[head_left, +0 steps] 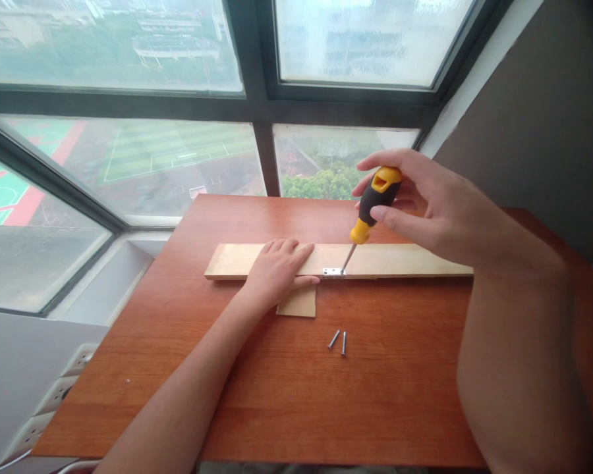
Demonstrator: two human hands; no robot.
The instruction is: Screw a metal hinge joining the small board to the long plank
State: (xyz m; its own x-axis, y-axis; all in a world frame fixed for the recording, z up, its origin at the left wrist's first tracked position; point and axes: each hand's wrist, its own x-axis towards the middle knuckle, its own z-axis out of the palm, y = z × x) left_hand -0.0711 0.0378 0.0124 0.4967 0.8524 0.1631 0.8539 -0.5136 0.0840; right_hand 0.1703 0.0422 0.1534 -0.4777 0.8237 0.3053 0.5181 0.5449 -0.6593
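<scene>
A pale wooden plank (405,261) lies across a reddish-brown table (375,395). My left hand (275,268) rests flat on the plank's left part, fingers stretched out, thumb over the near edge. A smaller wood piece (298,303) sticks out below it. My right hand (432,205) is closed around a yellow-and-black screwdriver (373,201), held tilted. Its tip meets a small metal bracket (333,271) on the plank's near edge.
Two loose screws (338,341) lie on the table in front of the plank. A large window (178,151) runs behind the table. White power strips (54,395) sit at the lower left, off the table edge. A grey wall stands at right.
</scene>
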